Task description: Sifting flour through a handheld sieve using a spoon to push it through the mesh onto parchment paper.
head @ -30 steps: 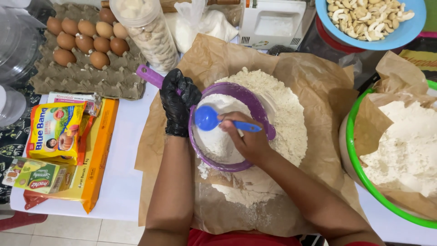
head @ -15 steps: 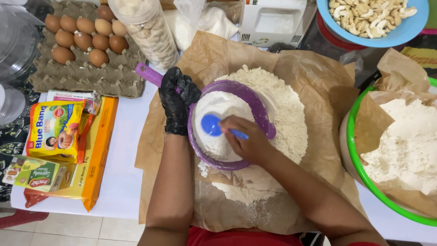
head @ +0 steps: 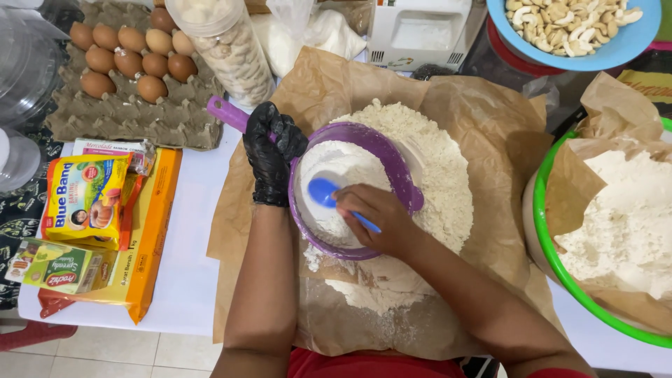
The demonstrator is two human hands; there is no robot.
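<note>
My left hand, in a black glove, grips the handle of a purple sieve held over a heap of flour on brown paper. The sieve holds white flour. My bare right hand holds a blue spoon whose bowl rests in the flour inside the sieve.
A tray of brown eggs and a clear jar stand at the back left. Yellow margarine packets lie on the left. A green-rimmed bowl of flour sits on the right, a blue bowl of cashews behind it.
The spoon's handle has swung from pointing right toward pointing down-right, and my right hand has shifted slightly nearer. The sieve and left hand stay in place.
</note>
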